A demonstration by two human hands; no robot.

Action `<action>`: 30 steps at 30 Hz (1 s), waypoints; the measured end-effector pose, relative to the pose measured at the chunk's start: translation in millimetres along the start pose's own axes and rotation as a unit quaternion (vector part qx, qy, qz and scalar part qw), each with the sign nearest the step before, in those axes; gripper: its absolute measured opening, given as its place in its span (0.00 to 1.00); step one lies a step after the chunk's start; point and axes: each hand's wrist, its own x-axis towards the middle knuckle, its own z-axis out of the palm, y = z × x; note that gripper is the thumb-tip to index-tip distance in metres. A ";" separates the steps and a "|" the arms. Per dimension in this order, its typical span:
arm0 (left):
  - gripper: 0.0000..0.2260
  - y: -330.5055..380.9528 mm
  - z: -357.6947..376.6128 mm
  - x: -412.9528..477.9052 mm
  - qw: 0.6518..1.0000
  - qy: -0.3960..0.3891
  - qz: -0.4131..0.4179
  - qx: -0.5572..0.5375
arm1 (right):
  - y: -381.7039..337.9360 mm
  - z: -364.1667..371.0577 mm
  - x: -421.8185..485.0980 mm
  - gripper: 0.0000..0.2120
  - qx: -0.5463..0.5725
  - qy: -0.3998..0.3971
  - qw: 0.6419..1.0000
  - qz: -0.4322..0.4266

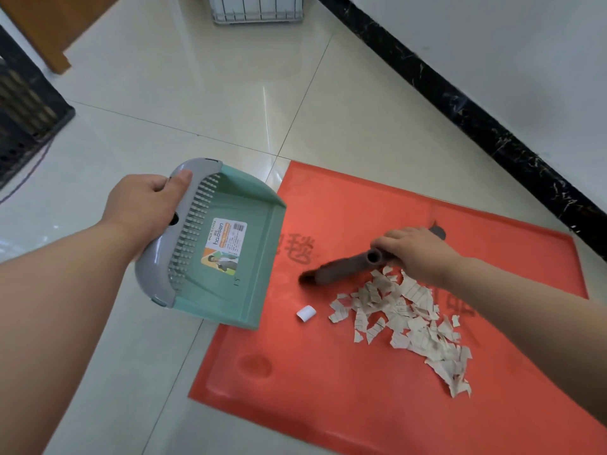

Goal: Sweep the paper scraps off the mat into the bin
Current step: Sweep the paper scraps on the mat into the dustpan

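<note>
A red mat (328, 382) lies on the tiled floor. A heap of torn paper scraps (407, 320) sits on its right half, and one small white roll of paper (306, 312) lies apart to the left. My left hand (144, 205) grips the grey handle of a green dustpan (230, 257), held tilted over the mat's left edge. My right hand (417, 254) holds the handle of a grey brush (345, 266), which points left across the mat just above the scraps and looks blurred.
A black skirting board (460, 106) runs along the white wall behind the mat. A white slatted basket (256, 8) stands at the top. A dark crate (26, 119) and a wooden furniture leg (56, 57) are at the far left.
</note>
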 end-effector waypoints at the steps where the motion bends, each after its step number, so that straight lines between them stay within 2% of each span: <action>1: 0.33 1.9 0.9 -0.1 1.000 -0.002 0.003 -0.001 | -0.8 -3.7 -8.0 0.18 -0.007 -0.016 1.000 -0.012; 3: 0.33 5.3 3.1 -1.3 1.000 -0.005 0.009 -0.001 | 1.8 -15.3 -25.1 0.18 -0.009 -0.019 1.000 -0.015; 7: 0.33 6.8 10.1 -3.4 1.000 0.000 0.019 0.004 | -5.1 -35.0 -55.3 0.20 -0.026 0.068 0.997 0.017; 10: 0.33 8.3 11.5 -2.7 0.999 0.008 0.025 0.018 | -48.4 -41.1 -66.4 0.13 0.061 0.077 0.994 0.055; 12: 0.32 10.3 8.9 -2.3 0.998 0.019 0.032 0.043 | -85.8 -35.5 -73.8 0.10 0.144 0.039 0.984 0.100; 16: 0.30 9.3 5.2 -3.2 0.993 0.046 0.046 0.094 | -157.8 -12.9 -92.5 0.15 0.310 -0.007 0.936 0.169; 19: 0.29 11.8 11.5 -4.3 0.994 0.038 0.047 0.094 | -200.0 7.6 -92.3 0.15 0.361 -0.021 0.910 0.202; 23: 0.29 25.8 31.3 -5.0 0.997 0.022 0.049 0.060 | -232.1 33.4 -89.8 0.14 0.415 0.036 0.851 0.318; 27: 0.29 45.3 51.8 -7.3 0.998 -0.005 0.057 0.041 | -227.0 43.8 -105.7 0.14 0.415 0.102 0.794 0.433; 30: 0.29 53.9 65.0 -8.9 0.997 -0.027 0.060 0.028 | -221.1 42.5 -121.4 0.14 0.399 0.126 0.771 0.479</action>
